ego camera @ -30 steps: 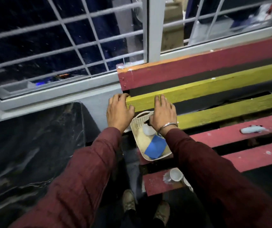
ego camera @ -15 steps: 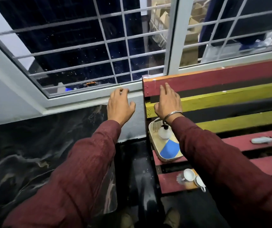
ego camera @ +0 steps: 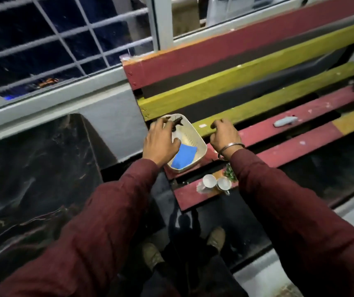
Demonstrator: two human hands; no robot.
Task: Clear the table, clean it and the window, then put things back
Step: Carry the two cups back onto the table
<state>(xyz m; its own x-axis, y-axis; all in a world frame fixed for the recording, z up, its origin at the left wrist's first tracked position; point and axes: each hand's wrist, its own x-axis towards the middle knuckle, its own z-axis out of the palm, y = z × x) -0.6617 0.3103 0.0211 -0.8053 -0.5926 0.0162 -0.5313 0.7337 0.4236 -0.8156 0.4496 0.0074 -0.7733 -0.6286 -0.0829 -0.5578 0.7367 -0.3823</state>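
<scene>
The slatted bench [ego camera: 257,46] is showing painted wood, matt and chipped. The cream basket [ego camera: 195,144] is looking like smooth plastic, holding blue cloth [ego camera: 183,157]. Two cups [ego camera: 216,182] are gleaming like glazed ceramic. The floor [ego camera: 32,168] is shining like polished stone.

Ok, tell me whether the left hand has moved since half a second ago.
Yes. The left hand came back from the window sill toward the person and rightward, and is now over the white basket on the bench, at the spray bottle's trigger.

left hand [ego camera: 161,142] covers much of the cream plastic basket [ego camera: 195,136]; its grip unclear | dark object [ego camera: 177,121] at fingertips blurred | green item [ego camera: 228,172] half behind maroon sleeve [ego camera: 289,200] | slatted worktop [ego camera: 279,50] cut off right
</scene>
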